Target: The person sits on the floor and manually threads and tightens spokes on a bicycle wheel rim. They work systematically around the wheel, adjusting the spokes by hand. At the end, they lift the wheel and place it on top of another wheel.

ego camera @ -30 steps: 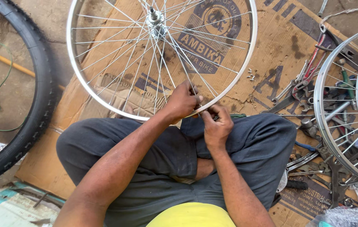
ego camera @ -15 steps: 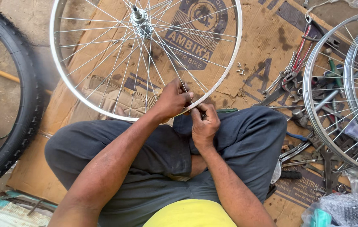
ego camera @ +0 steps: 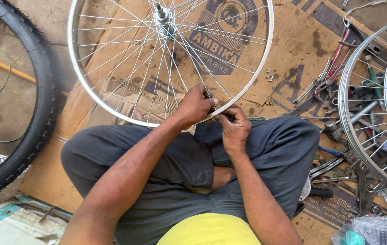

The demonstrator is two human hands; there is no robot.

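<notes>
Silver-rimmed and fully spoked, the bicycle wheel lies flat on the flattened cardboard with its near edge resting against the seated person's crossed legs, and over the last second its hub has drifted from right of centre toward the left of the view while both hands have stayed at the same stretch of rim; that reads as the head and body shifting, perhaps with a slight turn of the wheel, rather than the work moving on, so the same spoke end near the rim seems still in hand. The left hand reaches forward over the left knee, wrist bent down, its grip pinched together on a spoke right where it meets the rim. The right hand sits just beside it, nearer the body, knuckles up and fingers curled shut on something small at the rim; whether that is a nipple or a small tool I cannot tell, since the fingers hide it. The two hands touch or nearly touch. A few small metal nipples lie loose on the cardboard beyond the rim to the right. Farther right, spanners and red-handled pliers are scattered beside a second spoked wheel, and a black tyre curves along the left side.
</notes>
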